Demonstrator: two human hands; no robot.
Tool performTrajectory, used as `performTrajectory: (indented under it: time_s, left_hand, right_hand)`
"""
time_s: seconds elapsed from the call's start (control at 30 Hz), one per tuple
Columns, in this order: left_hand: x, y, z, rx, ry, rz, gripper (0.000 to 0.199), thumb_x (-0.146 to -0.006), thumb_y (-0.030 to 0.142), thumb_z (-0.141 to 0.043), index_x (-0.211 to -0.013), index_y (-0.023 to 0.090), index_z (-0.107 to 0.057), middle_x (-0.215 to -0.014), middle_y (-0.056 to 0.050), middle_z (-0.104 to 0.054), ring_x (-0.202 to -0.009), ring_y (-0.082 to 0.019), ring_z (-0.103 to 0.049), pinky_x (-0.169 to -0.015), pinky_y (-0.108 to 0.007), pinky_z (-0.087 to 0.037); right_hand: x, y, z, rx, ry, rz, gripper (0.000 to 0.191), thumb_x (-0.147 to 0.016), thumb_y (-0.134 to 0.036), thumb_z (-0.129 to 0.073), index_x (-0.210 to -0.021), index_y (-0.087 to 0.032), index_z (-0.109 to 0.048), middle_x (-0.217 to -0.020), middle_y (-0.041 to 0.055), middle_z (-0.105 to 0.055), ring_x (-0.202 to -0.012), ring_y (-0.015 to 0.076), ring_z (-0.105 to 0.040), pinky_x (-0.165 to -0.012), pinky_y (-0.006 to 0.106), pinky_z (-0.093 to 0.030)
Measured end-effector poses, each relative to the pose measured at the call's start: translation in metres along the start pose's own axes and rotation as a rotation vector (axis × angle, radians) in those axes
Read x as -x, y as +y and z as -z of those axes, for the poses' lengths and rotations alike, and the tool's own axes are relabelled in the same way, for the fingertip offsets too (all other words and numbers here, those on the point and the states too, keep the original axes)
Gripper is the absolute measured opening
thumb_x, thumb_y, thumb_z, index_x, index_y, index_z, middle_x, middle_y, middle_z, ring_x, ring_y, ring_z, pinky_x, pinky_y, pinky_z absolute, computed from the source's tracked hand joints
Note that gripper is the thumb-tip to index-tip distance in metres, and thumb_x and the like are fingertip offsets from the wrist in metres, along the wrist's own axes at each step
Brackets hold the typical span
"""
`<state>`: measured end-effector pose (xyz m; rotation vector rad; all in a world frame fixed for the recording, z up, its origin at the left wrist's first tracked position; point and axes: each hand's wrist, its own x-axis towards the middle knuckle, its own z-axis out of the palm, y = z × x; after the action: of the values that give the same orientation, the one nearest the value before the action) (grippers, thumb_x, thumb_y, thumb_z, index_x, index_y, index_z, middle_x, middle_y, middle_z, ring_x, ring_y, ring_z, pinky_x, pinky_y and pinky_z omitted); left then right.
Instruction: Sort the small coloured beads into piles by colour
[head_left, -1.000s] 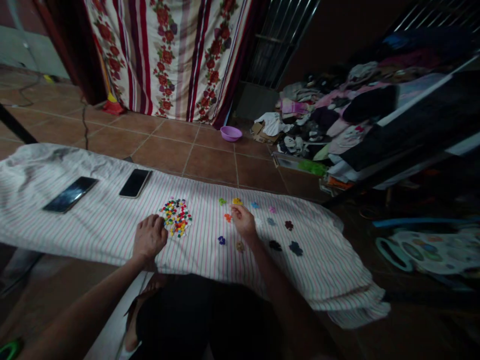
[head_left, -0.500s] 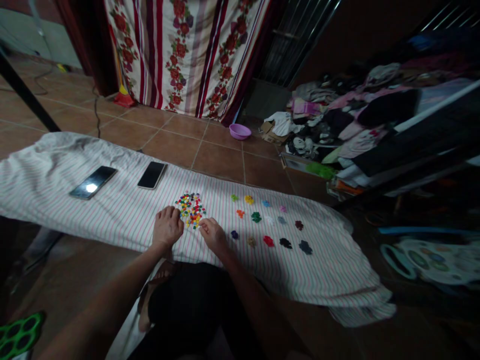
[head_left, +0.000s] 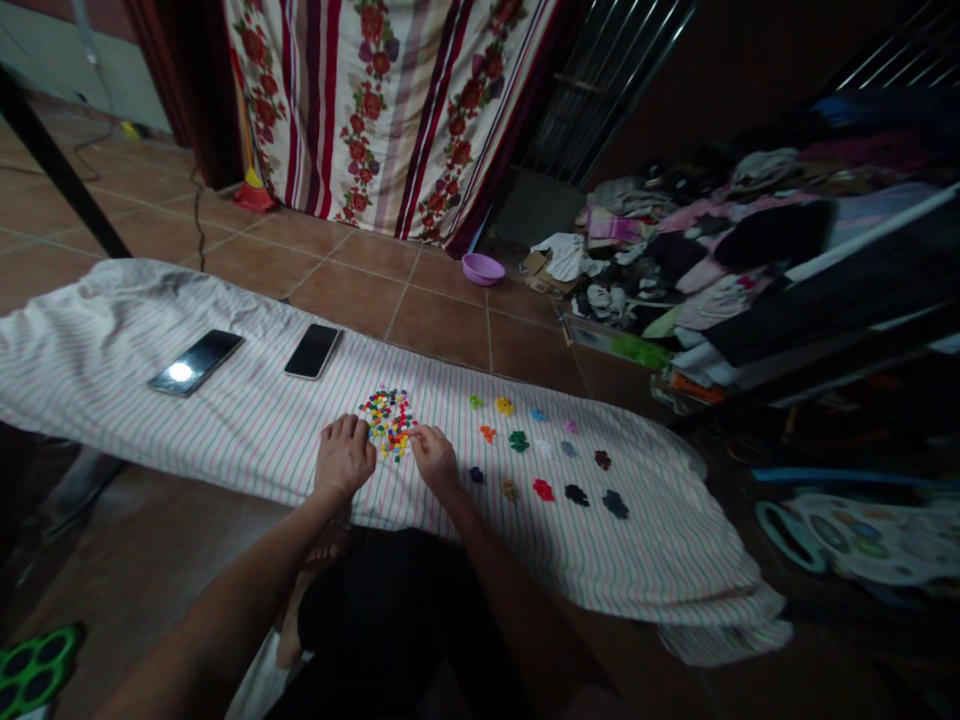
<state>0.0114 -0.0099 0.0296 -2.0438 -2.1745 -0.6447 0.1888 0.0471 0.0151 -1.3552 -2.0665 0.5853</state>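
Note:
A loose pile of small multicoloured pieces (head_left: pixel 390 418), like beads or tiny blocks, lies on the striped cloth (head_left: pixel 262 440). My left hand (head_left: pixel 345 456) rests on the cloth at the pile's left edge, palm down, fingers slightly apart, with nothing seen in it. At the right edge of the pile, my right hand (head_left: pixel 436 458) has thumb and forefinger pinched together; whatever is between them is too small to make out. Farther right sit small single-colour heaps in rows, among them a yellow heap (head_left: pixel 504 405), a dark green heap (head_left: pixel 518 441) and a red heap (head_left: pixel 543 489).
Two phones, one with a bright reflection (head_left: pixel 196 362) and one dark (head_left: pixel 313 351), lie left of the pile. Beyond the cloth are a purple basin (head_left: pixel 482 268) on the tiled floor, a floral curtain (head_left: pixel 375 120) and heaped clothes (head_left: pixel 675 230).
The view has shifted slightly, moving the cloth's contents a little to the right. My right hand's fingertips are still at the pile's right edge; my left hand stays beside it.

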Motion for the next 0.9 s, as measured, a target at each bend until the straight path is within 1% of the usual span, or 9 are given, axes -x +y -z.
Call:
performTrajectory:
  time_s: [0.17, 0.3, 0.5, 0.63, 0.77, 0.9]
  left_hand:
    - [0.0, 0.0, 0.001, 0.012, 0.002, -0.001, 0.019, -0.085, 0.022, -0.044, -0.098, 0.018, -0.057, -0.103, -0.012, -0.057, -0.104, -0.027, -0.05, -0.088, -0.042, -0.037]
    - [0.0, 0.001, 0.002, 0.003, -0.001, -0.006, 0.018, -0.084, 0.022, -0.044, -0.097, 0.018, -0.057, -0.103, -0.012, -0.057, -0.103, -0.027, -0.05, -0.087, -0.041, -0.037]
    - [-0.001, 0.0, 0.002, -0.005, -0.003, -0.005, 0.018, -0.084, 0.022, -0.044, -0.096, 0.018, -0.057, -0.104, -0.012, -0.058, -0.103, -0.027, -0.051, -0.087, -0.042, -0.037]
    - [-0.001, 0.0, 0.001, -0.018, 0.002, -0.007, 0.019, -0.085, 0.023, -0.043, -0.097, 0.018, -0.057, -0.107, -0.013, -0.059, -0.104, -0.027, -0.052, -0.088, -0.042, -0.037]
    - [0.0, 0.0, 0.0, -0.012, 0.009, -0.006, 0.02, -0.085, 0.022, -0.043, -0.099, 0.018, -0.057, -0.108, -0.013, -0.059, -0.106, -0.028, -0.051, -0.088, -0.042, -0.037]
    - [0.001, 0.0, 0.001, -0.018, 0.016, -0.013, 0.019, -0.085, 0.022, -0.044, -0.098, 0.018, -0.057, -0.109, -0.013, -0.059, -0.105, -0.027, -0.052, -0.087, -0.041, -0.037]
  right_hand:
    - [-0.013, -0.004, 0.0, 0.08, -0.086, 0.005, 0.026, -0.089, -0.017, -0.048, -0.098, -0.023, -0.071, -0.094, 0.0042, -0.062, -0.089, 0.0163, -0.06, -0.085, 0.027, -0.048]
    - [-0.016, -0.009, 0.0, 0.178, -0.154, 0.009, 0.024, -0.088, -0.017, -0.05, -0.098, -0.024, -0.072, -0.096, 0.0045, -0.061, -0.089, 0.0168, -0.06, -0.084, 0.026, -0.048]
    - [-0.017, -0.011, 0.0, 0.261, -0.186, -0.005, 0.023, -0.089, -0.02, -0.053, -0.102, -0.028, -0.07, -0.102, 0.004, -0.06, -0.089, 0.0167, -0.06, -0.079, 0.025, -0.048]
    - [-0.023, -0.014, 0.001, 0.285, -0.233, -0.015, 0.022, -0.089, -0.021, -0.053, -0.101, -0.029, -0.069, -0.099, 0.003, -0.06, -0.087, 0.0163, -0.061, -0.079, 0.025, -0.047]
    - [-0.032, -0.021, 0.005, 0.306, -0.304, -0.014, 0.023, -0.087, -0.015, -0.052, -0.094, -0.026, -0.071, -0.096, 0.0046, -0.06, -0.087, 0.0174, -0.061, -0.078, 0.027, -0.046]
    - [-0.034, -0.027, 0.008, 0.334, -0.34, -0.001, 0.02, -0.087, -0.017, -0.052, -0.092, -0.024, -0.07, -0.097, 0.0052, -0.061, -0.086, 0.0179, -0.061, -0.076, 0.028, -0.046]
